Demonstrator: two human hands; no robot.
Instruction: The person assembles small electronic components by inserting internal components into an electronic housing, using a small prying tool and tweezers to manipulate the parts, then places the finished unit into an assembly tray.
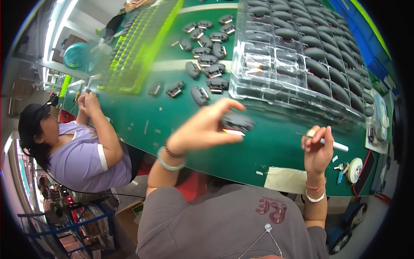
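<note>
The left hand is pinching a dark grey, rounded plastic shell between thumb and fingertips, holding it just above the green table. The shell is oval and matte, with a pale strip showing along its lower edge. The right hand is curling closed around a thin white stick-like tool, its tip pointing right. Beyond them, more dark shells are lying scattered on the table, and a clear plastic tray is holding rows of the same shells. At the left, another person in a lilac shirt is working beside a yellow-green tray.
</note>
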